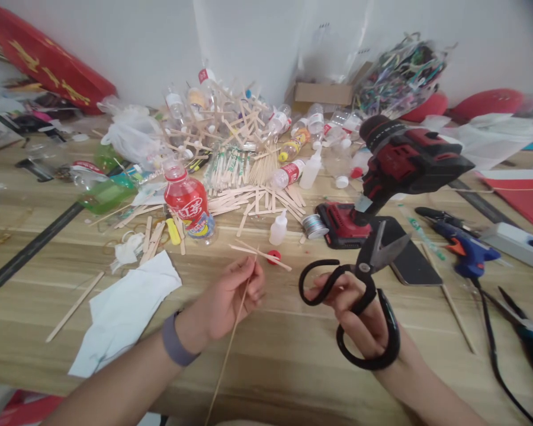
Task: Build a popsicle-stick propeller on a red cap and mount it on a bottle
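Between thumb and fingers, my left hand (237, 290) pinches a thin wooden stick (229, 349) that runs down toward the table's front edge. Crossed flat wooden sticks (273, 260) show at its upper end, just above my fingertips; whether they are joined to it I cannot tell. My right hand (359, 316) is closed around black-handled scissors (365, 267). Their blades point up and to the right, slightly apart, away from the sticks. Behind the crossed sticks lies a red bottle cap (273, 256). A small white squeeze bottle (278, 228) stands just beyond it.
A red-labelled drink bottle (187, 204) stands left of centre, with white paper (127, 313) nearer me. At right are a cordless drill (373, 183), a wire spool (315, 226), a dark phone (404, 251), a blue glue gun (466, 248) and pliers (526, 331). Wooden sticks and plastic bottles pile up behind.
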